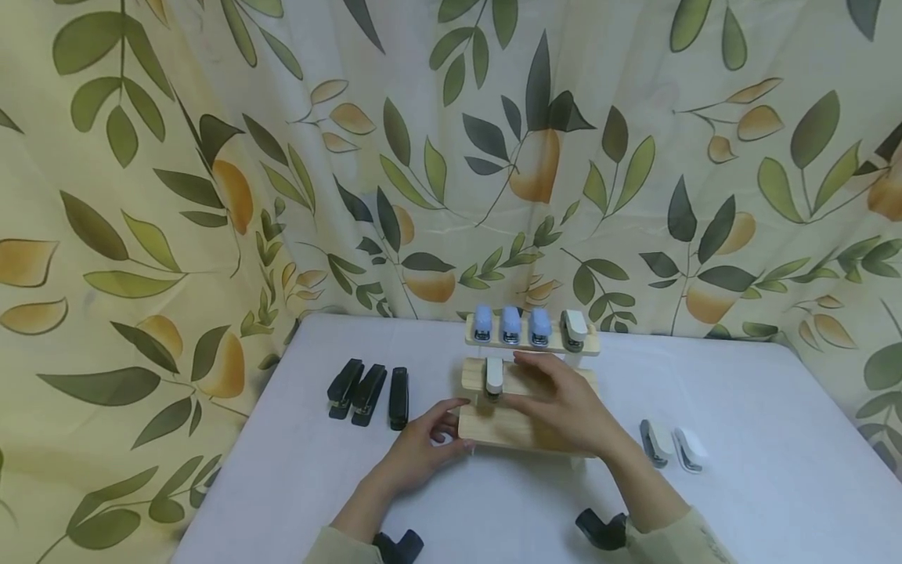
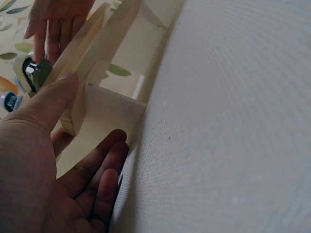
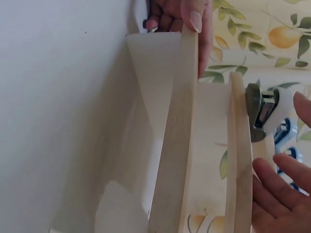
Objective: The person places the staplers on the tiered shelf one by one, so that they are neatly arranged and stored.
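The white stapler (image 1: 495, 376) stands near the left end of the middle board of the rack (image 1: 486, 425), its long axis running front to back across the wood and its mouth toward the person. The right hand (image 1: 564, 399) is just beside it, fingers spread and pinching nothing. The left hand (image 1: 423, 446) grips the left end of the lowest board, thumb on top.

From the head, the right fingers seem almost to meet the stapler; the right wrist view shows a gap—and the stapler's open mouth, dark base down on the board. Both wrist views also reveal the pale side panel (image 2: 114, 107) under the boards.

The top board carries three blue staplers (image 1: 510, 323) and, at its right, another white one (image 1: 574, 329). On the bench (image 1: 296, 486), three black staplers (image 1: 368, 395) lie left of the rack, two light ones (image 1: 658, 441) to its right.
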`<action>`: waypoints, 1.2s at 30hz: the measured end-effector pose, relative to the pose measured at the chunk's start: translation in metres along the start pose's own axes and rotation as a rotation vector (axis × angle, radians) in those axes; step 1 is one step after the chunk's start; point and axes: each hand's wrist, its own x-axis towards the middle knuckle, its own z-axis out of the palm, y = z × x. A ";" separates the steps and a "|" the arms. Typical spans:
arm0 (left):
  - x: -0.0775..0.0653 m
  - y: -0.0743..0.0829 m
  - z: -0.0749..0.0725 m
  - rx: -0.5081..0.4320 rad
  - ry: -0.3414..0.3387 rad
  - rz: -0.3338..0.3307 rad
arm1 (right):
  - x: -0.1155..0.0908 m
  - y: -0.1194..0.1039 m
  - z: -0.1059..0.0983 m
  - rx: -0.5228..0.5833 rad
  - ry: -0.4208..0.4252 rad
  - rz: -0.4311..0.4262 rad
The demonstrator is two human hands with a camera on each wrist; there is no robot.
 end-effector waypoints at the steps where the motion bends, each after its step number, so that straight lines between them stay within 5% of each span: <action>1: 0.000 0.000 0.000 0.000 0.001 0.001 | -0.002 0.000 -0.002 0.003 0.003 -0.006; 22: 0.000 -0.001 -0.003 0.003 0.004 -0.009 | -0.050 0.021 -0.046 -0.165 0.073 -0.064; 36: 0.002 -0.002 -0.002 0.001 0.004 -0.021 | -0.075 0.049 -0.076 -0.243 0.074 0.053</action>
